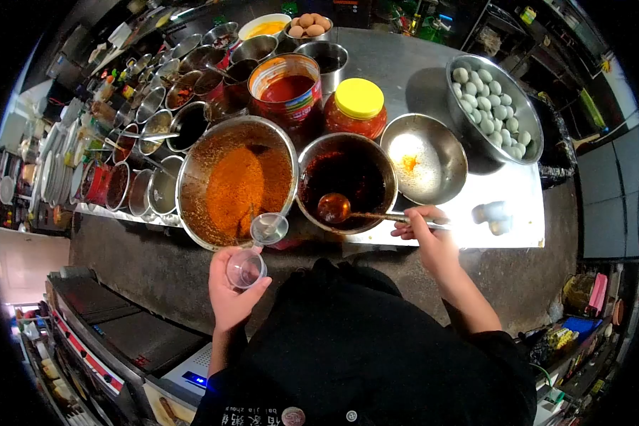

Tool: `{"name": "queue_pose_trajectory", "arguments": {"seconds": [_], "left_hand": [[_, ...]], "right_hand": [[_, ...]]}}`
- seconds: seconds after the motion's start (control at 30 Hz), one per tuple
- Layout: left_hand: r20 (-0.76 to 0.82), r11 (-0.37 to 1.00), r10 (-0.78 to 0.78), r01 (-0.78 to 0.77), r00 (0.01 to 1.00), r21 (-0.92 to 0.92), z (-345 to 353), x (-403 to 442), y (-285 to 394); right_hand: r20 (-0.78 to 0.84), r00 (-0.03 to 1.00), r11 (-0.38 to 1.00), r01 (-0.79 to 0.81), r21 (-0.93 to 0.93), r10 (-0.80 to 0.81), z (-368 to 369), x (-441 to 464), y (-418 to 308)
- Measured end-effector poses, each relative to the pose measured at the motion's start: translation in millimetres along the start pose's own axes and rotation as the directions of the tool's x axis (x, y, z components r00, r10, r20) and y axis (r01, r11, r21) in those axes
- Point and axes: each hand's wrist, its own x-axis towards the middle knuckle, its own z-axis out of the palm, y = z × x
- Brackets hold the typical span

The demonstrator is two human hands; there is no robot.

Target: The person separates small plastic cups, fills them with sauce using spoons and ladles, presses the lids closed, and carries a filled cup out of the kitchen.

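Holding cup (246, 269) in left grip (233, 287), ladle (334, 208) in right grip (429, 233), so could easily dribble sauce (344, 174) onto the worktop (397, 46) with one careless tilt tbh.

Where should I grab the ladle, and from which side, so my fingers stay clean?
Grip the outer end of the ladle's handle, coming from the right, where the right hand holds it. The long handle sticks out past the metal bowl's rim there, while the round scoop end is in or over dark liquid, probably messy to touch.
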Motion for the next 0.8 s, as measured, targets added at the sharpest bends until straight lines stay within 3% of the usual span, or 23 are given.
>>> {"name": "queue_pose_trajectory", "arguments": {"seconds": [0.23, 0.37, 0.43, 0.47, 0.57, 0.6, 0.8], "left_hand": [[-0.008, 1.000, -0.007, 0.007, 1.000, 0.021, 2, -4, 2], [-0.007, 0.999, 0.004, -0.004, 1.000, 0.032, 2, -5, 1], [0.014, 1.000, 0.021, -0.021, 1.000, 0.005, 1, -5, -1], [0.011, 1.000, 0.021, -0.022, 1.000, 0.005, 1, -6, -2], [0.001, 0.999, 0.014, -0.014, 1.000, -0.029, 2, -6, -4], [-0.007, 0.999, 0.008, -0.008, 1.000, -0.034, 2, -6, -4], [-0.052, 1.000, -0.004, 0.003, 0.999, -0.024, 8, -4, -3]], "right_hand": [[0.022, 1.000, 0.998, 0.001, 0.056, -0.002, -1, 11, 8], [0.039, 0.999, 1.000, 0.027, -0.003, -0.027, 1, 9, 6], [0.111, 0.977, 0.971, 0.196, -0.138, -0.181, 2, 4, 8], [0.114, 0.977, 0.971, 0.196, -0.137, -0.181, 2, 3, 7], [0.184, 0.911, 0.833, 0.413, -0.369, -0.370, 2, 0, 5], [0.182, 0.891, 0.821, 0.454, -0.345, -0.416, 2, -1, 7], [0.253, 0.877, 0.800, 0.478, -0.364, -0.409, 6, -10, 0]]}}
